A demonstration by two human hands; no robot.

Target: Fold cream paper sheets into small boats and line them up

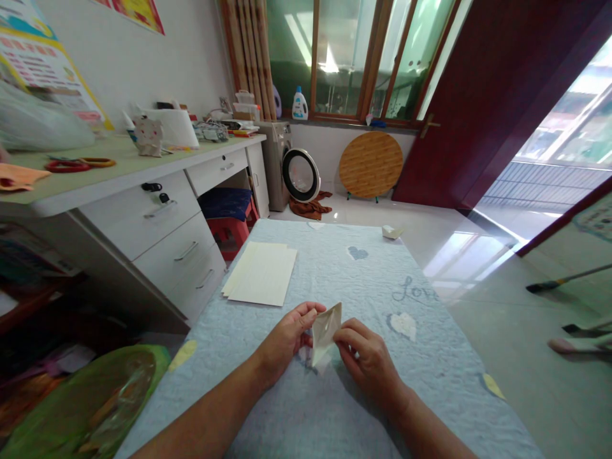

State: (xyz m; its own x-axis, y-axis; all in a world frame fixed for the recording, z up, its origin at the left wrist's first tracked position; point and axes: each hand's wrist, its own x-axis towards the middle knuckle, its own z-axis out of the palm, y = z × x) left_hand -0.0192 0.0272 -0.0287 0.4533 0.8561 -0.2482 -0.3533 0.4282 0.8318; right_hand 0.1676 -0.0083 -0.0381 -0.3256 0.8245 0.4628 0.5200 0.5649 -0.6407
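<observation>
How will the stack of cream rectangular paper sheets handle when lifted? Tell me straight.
The stack of cream rectangular paper sheets looks thin, so it will probably flop and feel light. Its offset edges suggest the sheets may slide apart.

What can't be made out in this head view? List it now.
Folded paper: the edges under the left hand and right hand are hidden by them, head view.
Cream sheets: edges too close to count, head view.
White block: too small to identify, head view.
Orange cloth: cut off by the left edge, head view.
</observation>
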